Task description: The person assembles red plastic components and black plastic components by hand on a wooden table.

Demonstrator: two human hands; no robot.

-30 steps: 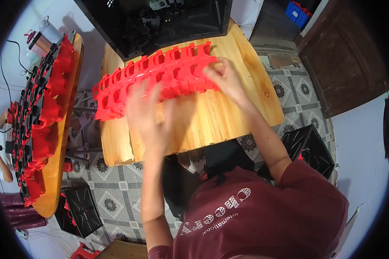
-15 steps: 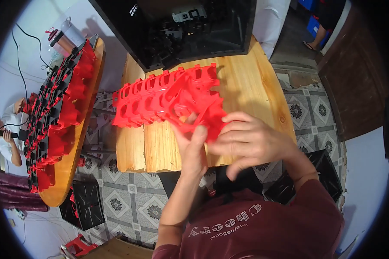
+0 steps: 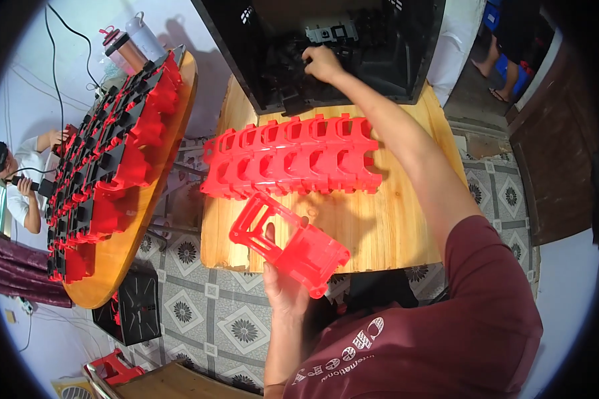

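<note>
My left hand point(image 3: 287, 292) grips a red plastic frame point(image 3: 306, 256), a moulded part with an open window at one end and a solid panel at the other. It is held tilted above the near edge of the wooden table. At the far side, my right hand point(image 3: 323, 64) reaches into a black crate point(image 3: 246, 73) lying on its side. Its fingers are curled together over loose black plastic parts point(image 3: 289, 76); whatever is between them is too dark to make out. Two rows of similar red frames point(image 3: 293, 149) lie on the table between my hands.
A second wooden table point(image 3: 106, 263) on the left carries many red parts topped with black pieces point(image 3: 106, 146) and some bottles point(image 3: 124, 50). Beyond it a person in white point(image 3: 26, 173) is working. A black bin point(image 3: 136, 309) stands on the floor. Another person's legs point(image 3: 499, 66) show in the doorway.
My right hand has left the red frame and gone far forward into the crate. My left hand has drawn the frame nearer, away from the rows. The view has shifted.
</note>
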